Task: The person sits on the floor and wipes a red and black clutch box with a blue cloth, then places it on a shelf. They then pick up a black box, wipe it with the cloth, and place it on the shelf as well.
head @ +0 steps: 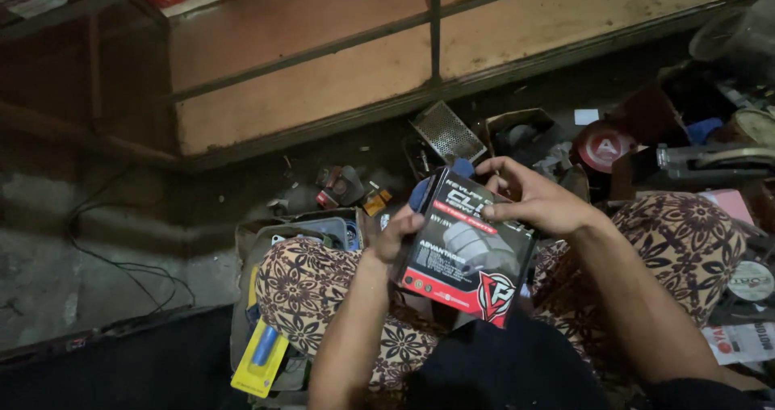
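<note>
- A black and red printed box (468, 244) is held up between both hands above the lap, tilted so that its upper edge leans away to the right.
- The left hand (397, 236) is closed on the box's left edge, with the thumb laid against the front face.
- The right hand (537, 200) is clamped over the box's upper right corner, its fingers (494, 168) curled over the top edge.
- The two hands are kept apart by the width of the box.
- Below the box, the knees are covered by brown trousers with a floral pattern (311, 285).
- A yellow card pack with a blue part (260, 357) is seen lying beside the left knee, at the lower left.
- A small perforated metal tray (446, 131) is set on the dark floor beyond the hands, with small parts scattered near it.
- A round red disc (604, 145) is seen to the right of the tray, among cluttered items.
- A black cable (121, 265) is trailed across the concrete at the far left.
</note>
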